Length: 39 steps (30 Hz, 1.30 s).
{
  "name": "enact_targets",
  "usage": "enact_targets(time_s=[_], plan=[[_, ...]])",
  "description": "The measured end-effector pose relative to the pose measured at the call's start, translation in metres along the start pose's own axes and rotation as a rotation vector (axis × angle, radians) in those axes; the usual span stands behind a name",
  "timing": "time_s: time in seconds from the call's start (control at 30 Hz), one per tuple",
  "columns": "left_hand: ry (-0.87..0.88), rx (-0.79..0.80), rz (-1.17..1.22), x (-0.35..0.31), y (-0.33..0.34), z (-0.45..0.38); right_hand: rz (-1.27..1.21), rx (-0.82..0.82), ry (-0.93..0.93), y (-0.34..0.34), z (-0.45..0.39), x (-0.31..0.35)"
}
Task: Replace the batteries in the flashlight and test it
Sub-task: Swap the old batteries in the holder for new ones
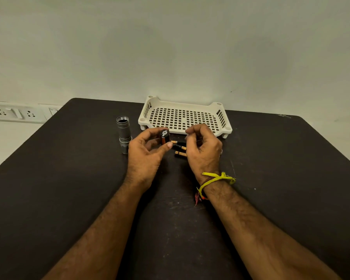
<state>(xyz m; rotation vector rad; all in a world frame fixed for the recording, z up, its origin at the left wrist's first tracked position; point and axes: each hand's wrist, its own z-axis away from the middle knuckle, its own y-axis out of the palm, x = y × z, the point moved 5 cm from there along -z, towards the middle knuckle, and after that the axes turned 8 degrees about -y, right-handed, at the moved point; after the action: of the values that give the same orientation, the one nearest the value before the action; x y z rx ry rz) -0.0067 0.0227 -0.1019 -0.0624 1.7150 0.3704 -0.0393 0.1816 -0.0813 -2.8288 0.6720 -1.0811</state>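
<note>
The left hand (148, 152) holds a small black battery holder (165, 137) upright above the middle of the dark tabletop (69, 178). Its grip is closed on the holder, thumb on the near side and fingers curled behind, and an orange-cased cell shows in one of the slots. The right hand (202, 146) hovers just beside it with fingers curled loosely; whether anything is pinched between them I cannot tell. Three loose batteries (179, 148) lie on the tabletop between and under the two hands, close together and partly hidden by the right hand.

The flashlight body (124, 134), a grey metal tube, stands on end with its open threaded mouth up, toward the far edge and just left of the left hand. A white perforated tray (223, 113) sits against the far edge, with nothing visible in it.

The holder looks light and rigid, likely hard plastic with small metal contacts on top, so it is best held by its sides, as it is now, keeping fingers off the end contacts. The batteries are small, smooth and round, so they will likely roll and slip; a fingertip pinch at mid-length should suit. The flashlight body looks stiff and heavier, and easily tipped while it stands; take it around the barrel.
</note>
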Motion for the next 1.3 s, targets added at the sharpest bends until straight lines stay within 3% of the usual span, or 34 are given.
enact_targets(time_s=[0.23, 0.63, 1.3], plan=[[0.046, -0.003, -0.017, -0.005, 0.001, 0.003, -0.017, 0.012, 0.022, -0.005, 0.006, 0.004], [0.329, -0.032, -0.269, -0.018, 0.008, 0.015, -0.158, 0.009, 0.052, -0.016, 0.019, 0.008], [0.150, 0.185, 0.034, -0.007, 0.014, 0.010, -0.188, 0.153, -0.159, -0.014, 0.018, 0.032]])
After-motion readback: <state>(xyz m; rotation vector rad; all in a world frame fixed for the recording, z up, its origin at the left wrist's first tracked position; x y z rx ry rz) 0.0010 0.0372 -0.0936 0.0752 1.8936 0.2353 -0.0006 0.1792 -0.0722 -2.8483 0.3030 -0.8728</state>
